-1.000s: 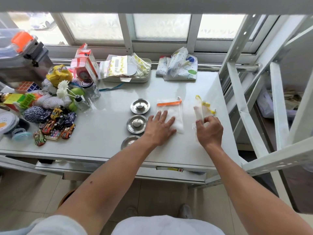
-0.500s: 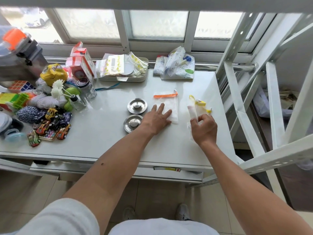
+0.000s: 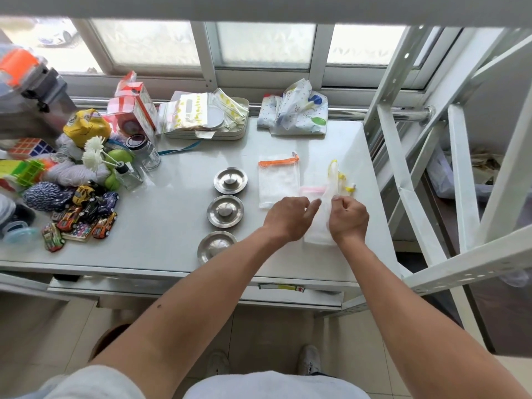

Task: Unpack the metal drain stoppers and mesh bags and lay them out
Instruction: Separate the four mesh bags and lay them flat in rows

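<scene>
While the right hand (image 3: 348, 217) pinches the yellow-trimmed mesh bag (image 3: 331, 180), its long axis running toward frame top, the left hand (image 3: 289, 216), fingers loosely open, reaches rightward beside it.

Daylit frosted windows (image 3: 264, 44) behind a white table (image 3: 161, 226); tiled floor (image 3: 273, 335).

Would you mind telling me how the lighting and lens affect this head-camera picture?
Head view: the frosted window is blown out, throwing a bright sheen on the white table; wide-angle distortion bends the shelf frame; the left hand has slightly motion-blurred fingers.
</scene>
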